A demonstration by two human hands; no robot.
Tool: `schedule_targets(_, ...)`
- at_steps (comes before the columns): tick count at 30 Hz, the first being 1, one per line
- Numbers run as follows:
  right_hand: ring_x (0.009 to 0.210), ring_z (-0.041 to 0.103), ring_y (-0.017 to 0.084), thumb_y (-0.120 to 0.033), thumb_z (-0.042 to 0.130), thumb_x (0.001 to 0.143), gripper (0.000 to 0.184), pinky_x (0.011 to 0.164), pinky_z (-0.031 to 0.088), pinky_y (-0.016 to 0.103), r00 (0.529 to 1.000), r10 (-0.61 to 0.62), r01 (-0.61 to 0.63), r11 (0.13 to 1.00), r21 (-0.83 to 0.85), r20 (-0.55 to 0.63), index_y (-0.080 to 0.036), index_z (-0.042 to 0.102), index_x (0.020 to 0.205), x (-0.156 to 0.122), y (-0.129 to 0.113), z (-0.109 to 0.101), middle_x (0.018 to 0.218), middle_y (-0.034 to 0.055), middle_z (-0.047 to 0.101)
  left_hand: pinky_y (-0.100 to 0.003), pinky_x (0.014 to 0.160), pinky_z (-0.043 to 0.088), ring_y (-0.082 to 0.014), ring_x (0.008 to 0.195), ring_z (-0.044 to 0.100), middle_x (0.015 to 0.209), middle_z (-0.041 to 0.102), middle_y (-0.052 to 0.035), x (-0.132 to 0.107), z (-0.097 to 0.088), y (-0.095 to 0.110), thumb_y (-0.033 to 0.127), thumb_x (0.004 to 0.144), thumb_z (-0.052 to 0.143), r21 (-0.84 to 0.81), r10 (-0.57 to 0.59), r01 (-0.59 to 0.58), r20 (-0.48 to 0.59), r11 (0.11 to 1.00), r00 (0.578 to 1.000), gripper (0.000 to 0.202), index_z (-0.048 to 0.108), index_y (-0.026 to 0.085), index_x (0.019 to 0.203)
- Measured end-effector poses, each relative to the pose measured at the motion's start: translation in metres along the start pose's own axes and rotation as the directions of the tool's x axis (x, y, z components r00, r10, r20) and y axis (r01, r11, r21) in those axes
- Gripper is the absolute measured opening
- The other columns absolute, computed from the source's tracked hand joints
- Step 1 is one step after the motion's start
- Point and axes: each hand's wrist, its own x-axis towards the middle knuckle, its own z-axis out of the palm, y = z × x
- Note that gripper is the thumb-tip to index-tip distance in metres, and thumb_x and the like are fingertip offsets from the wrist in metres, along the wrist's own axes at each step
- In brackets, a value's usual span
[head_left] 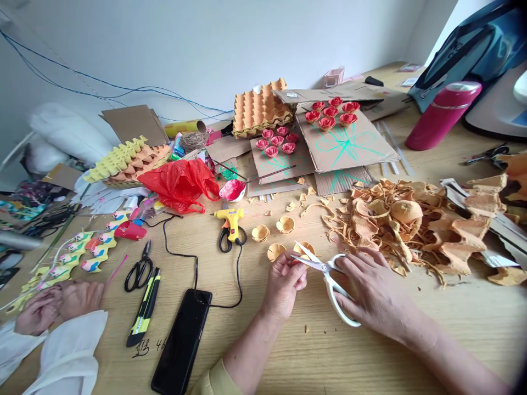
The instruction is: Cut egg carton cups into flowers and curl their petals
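My right hand (373, 291) grips white-handled scissors (342, 300), fingers and thumb through the loops. The blades are spread and point left, over my left hand. My left hand (285, 281) is closed in a pinch beside the blade tips; whatever lies between its fingers is too hidden to name. Just behind the blades sits an orange egg-carton cup (305, 248), partly covered by them. Another cut cup (275, 252) is beyond my left fingers. Farther back stand two petal-shaped cups, a left one (261, 233) and a right one (285, 224).
A heap of carton scraps (382, 219) spreads at right. Red paper flowers (329, 112) stand on cardboard (349, 145) behind. A yellow glue gun (233, 222), a phone (181, 340), a utility knife (144, 310) and black scissors (140, 269) lie left. Another person's hands (61, 304) rest far left.
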Motion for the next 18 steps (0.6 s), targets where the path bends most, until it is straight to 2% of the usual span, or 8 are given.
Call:
schedule_targets(11, 0.088, 0.061, 0.026, -0.041, 0.059, 0.091, 0.021, 0.102, 0.033, 0.051, 1.0, -0.007, 0.007, 1.0, -0.01, -0.007, -0.023, 0.052, 0.1, -0.0005, -0.0026, -0.0016, 0.089, 0.0041, 0.063, -0.015, 0.043, 0.023, -0.0025, 0.052, 0.039, 0.069, 0.055, 0.0035, -0.0018, -0.0008, -0.0006, 0.032, 0.061, 0.091, 0.012, -0.094, 0.094, -0.016, 0.996, 0.995, 0.035, 0.068, 0.016, 0.082)
schedule_targets(18, 0.091, 0.06, 0.027, -0.045, 0.057, 0.092, 0.027, 0.104, 0.032, 0.053, 1.0, -0.027, 0.027, 1.0, 0.002, -0.011, -0.022, 0.05, 0.103, -0.0015, -0.0047, -0.0019, 0.094, 0.0055, 0.063, -0.014, 0.043, 0.024, -0.0044, 0.056, 0.041, 0.07, 0.056, 0.0022, -0.0049, -0.0007, -0.0035, 0.031, 0.062, 0.091, -0.049, -0.155, 0.157, 0.045, 0.986, 0.987, 0.035, 0.068, 0.016, 0.085)
